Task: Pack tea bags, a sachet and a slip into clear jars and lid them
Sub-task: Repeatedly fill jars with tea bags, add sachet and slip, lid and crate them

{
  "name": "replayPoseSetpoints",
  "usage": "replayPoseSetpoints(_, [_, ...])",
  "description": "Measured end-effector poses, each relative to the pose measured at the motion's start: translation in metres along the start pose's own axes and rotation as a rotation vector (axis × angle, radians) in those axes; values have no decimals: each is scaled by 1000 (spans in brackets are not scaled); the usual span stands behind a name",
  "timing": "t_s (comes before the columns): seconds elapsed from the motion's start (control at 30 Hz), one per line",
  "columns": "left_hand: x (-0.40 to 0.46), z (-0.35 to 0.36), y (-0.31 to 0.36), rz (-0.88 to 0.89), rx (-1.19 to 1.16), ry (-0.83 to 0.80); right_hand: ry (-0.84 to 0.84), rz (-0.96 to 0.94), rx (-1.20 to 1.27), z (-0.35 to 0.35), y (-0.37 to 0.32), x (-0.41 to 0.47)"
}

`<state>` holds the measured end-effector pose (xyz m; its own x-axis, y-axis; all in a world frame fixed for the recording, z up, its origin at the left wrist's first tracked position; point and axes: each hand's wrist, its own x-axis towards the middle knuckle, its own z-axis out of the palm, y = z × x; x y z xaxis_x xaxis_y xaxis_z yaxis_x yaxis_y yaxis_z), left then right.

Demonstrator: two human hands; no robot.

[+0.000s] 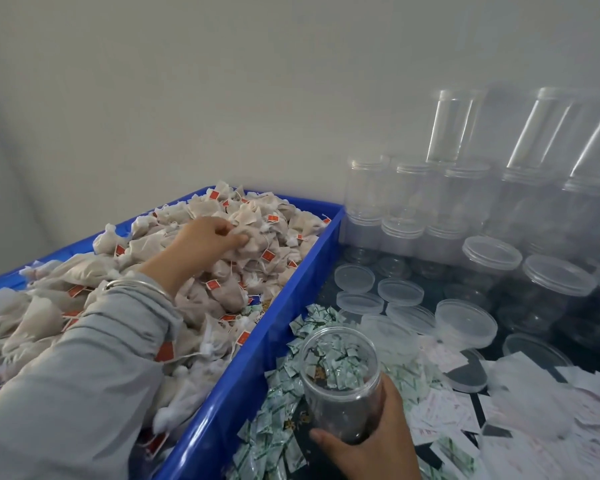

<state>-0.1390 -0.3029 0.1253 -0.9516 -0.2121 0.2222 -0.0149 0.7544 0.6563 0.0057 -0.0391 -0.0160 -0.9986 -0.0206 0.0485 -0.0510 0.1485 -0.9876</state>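
Note:
A blue crate [243,379] on the left is heaped with white tea bags [222,296] that carry red tags. My left hand [205,240] reaches into the far part of the heap and its fingers curl round a tea bag [246,239] there. My right hand [371,441] grips an open clear jar [340,379] from below, tilted toward me beside the crate's right wall. The jar looks empty. Green-and-white sachets [278,424] lie in a pile under and around the jar. White paper slips [520,420] are spread at the lower right.
Several loose clear lids [399,292] lie on the dark table behind the sachets. Empty clear jars [409,195], some lidded, stand stacked against the wall at the back right. A pale wall closes off the back.

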Motion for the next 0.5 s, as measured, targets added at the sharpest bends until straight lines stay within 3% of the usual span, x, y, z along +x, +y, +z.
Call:
replayPoseSetpoints(0.13, [-31, -2, 42, 95, -447, -284, 16, 33, 26, 2, 1, -1])
replayPoseSetpoints(0.3, [-57, 7, 66, 233, -502, -568, 30, -11, -67, 3, 1, -1])
replayPoseSetpoints(0.4, [-61, 10, 69, 264, -519, -636, 40, -29, -107, 3, 2, -1])
replayPoseSetpoints(0.5, [-51, 7, 62, 217, -631, -536, 22, -25, -107, 4, 5, -1])
